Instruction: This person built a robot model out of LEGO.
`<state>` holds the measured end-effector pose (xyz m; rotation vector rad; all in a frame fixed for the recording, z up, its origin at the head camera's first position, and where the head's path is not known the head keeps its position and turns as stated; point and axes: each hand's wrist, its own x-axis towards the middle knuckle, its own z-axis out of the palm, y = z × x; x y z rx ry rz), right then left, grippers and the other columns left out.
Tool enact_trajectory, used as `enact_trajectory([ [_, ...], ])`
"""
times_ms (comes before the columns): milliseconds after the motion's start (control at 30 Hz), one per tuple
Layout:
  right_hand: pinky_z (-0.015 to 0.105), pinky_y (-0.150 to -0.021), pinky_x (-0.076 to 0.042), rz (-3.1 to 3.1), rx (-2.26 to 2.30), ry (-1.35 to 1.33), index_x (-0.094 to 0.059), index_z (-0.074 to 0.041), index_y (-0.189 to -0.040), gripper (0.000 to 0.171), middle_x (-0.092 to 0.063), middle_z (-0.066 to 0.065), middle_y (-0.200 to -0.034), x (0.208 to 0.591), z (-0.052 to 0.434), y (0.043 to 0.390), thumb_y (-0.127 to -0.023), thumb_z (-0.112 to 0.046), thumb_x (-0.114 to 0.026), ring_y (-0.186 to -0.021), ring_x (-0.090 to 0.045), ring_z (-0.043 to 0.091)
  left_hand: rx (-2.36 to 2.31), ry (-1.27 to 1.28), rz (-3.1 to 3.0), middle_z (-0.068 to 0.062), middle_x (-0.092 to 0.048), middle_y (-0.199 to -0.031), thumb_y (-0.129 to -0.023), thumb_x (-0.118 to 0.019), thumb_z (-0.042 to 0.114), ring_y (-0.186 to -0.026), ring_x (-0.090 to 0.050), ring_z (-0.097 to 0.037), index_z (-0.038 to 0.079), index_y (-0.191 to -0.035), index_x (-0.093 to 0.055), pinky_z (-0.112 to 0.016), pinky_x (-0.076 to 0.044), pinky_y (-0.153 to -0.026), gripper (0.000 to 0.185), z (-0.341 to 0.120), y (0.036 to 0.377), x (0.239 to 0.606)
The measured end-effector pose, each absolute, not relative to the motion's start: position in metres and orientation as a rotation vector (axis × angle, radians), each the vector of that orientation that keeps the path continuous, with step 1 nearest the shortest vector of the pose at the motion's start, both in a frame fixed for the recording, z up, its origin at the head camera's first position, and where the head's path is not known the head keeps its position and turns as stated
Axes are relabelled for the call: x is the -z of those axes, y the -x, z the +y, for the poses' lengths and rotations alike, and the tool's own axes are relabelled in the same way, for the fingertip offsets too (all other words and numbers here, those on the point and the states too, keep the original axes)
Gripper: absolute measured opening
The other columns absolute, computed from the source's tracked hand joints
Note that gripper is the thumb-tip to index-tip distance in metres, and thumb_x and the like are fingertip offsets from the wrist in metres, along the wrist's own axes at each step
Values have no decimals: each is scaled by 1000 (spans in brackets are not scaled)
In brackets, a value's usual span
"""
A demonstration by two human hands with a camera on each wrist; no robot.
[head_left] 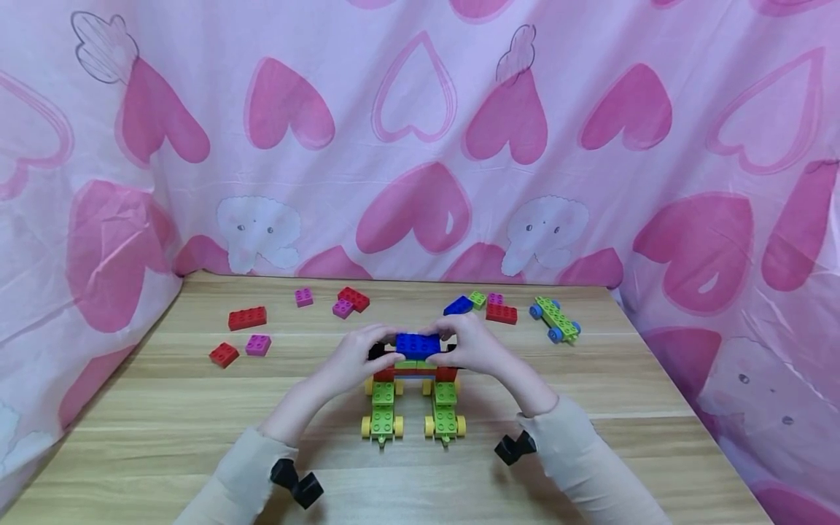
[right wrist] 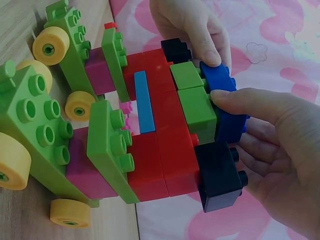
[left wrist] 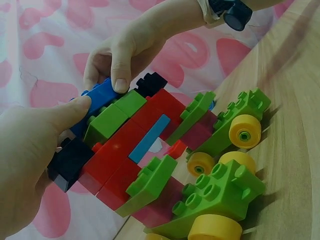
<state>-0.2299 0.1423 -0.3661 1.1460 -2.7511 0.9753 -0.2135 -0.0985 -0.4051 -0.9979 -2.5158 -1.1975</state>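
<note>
Blue brick (head_left: 418, 344): atop brick build (head_left: 413, 394), centre of bench (head_left: 131, 437). L hand (head_left: 357, 357) & R hand (head_left: 475, 348) both pinching it, thumbs + fingers at either end. Loose bricks (head_left: 247, 318) behind.

right hand (right wrist: 270, 150) pinches blue brick (right wrist: 222, 107) | left hand (right wrist: 192, 27) grips it | atop brick build (right wrist: 150, 125)
</note>
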Motion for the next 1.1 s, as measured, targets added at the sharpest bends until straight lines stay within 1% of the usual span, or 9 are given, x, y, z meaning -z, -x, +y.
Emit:
enact_trajectory([
  [133, 28, -82, -57, -2774, -975, -1142, -71, -5, -110, 34, -74, 5, -102, 365, 142, 229, -79, -14, -82, -89, -66, 14, 1192, 1024, -2522, -11, -70, -114, -91, -70, 18, -100, -67, -22, 1, -123, -64, -37, -58, -87, 37, -99, 214, 403],
  [233, 32, -85, -57, -2795, -946, -1144, -70, -6, -112, 35, -73, 5, -105, 364, 141, 229, -80, -14, -81, -92, -66, 16, 1195, 1028, -2539, -11, -69, -115, -90, -72, 19, -102, -67, -23, 0, -128, -61, -38, -57, -88, 43, -99, 213, 402],
  [367, 34, -88, -57, -2820, -908, -1153, -68, -6, -114, 37, -72, 6, -107, 363, 141, 229, -80, -15, -80, -96, -67, 17, 1172, 1016, -2579, -11, -69, -117, -84, -78, 21, -105, -66, -24, 2, -132, -58, -39, -56, -90, 56, -101, 213, 401],
  [467, 36, -89, -57, -2830, -914, -1171, -67, -6, -115, 38, -71, 6, -109, 362, 141, 230, -81, -16, -80, -98, -66, 18, 1139, 997, -2623, -10, -69, -115, -79, -82, 25, -104, -66, -23, 4, -131, -60, -39, -56, -89, 60, -103, 215, 401],
  [533, 39, -90, -57, -2836, -936, -1178, -66, -6, -116, 40, -71, 7, -111, 361, 141, 231, -81, -17, -80, -101, -66, 19, 1129, 996, -2652, -9, -70, -113, -78, -83, 27, -103, -66, -21, 4, -128, -61, -38, -57, -89, 59, -104, 216, 401],
  [667, 42, -93, -55, -2832, -956, -1202, -65, -5, -120, 43, -70, 8, -116, 358, 139, 232, -82, -20, -79, -107, -65, 21, 1143, 1005, -2709, -7, -71, -111, -79, -82, 31, -100, -68, -18, 6, -122, -64, -36, -57, -88, 54, -105, 218, 402],
  [833, 38, -92, -56, -2813, -947, -1258, -65, -4, -123, 43, -70, 9, -118, 355, 130, 232, -86, -23, -76, -108, -66, 22, 1134, 1011, -2744, -4, -73, -108, -81, -80, 31, -96, -68, -14, 7, -119, -67, -32, -57, -86, 46, -104, 220, 402],
  [900, 35, -91, -57, -2807, -927, -1263, -66, -5, -122, 41, -70, 9, -117, 354, 125, 231, -87, -24, -75, -107, -67, 21, 1105, 1024, -2737, -3, -73, -106, -82, -80, 29, -94, -68, -13, 7, -116, -69, -31, -58, -85, 42, -103, 220, 403],
  [1100, 33, -88, -58, -2794, -890, -1230, -70, -7, -118, 36, -72, 7, -114, 354, 118, 229, -86, -23, -76, -104, -69, 20, 1078, 1060, -2705, -3, -74, -103, -83, -79, 22, -94, -69, -14, 6, -108, -71, -29, -58, -84, 31, -102, 222, 405],
])
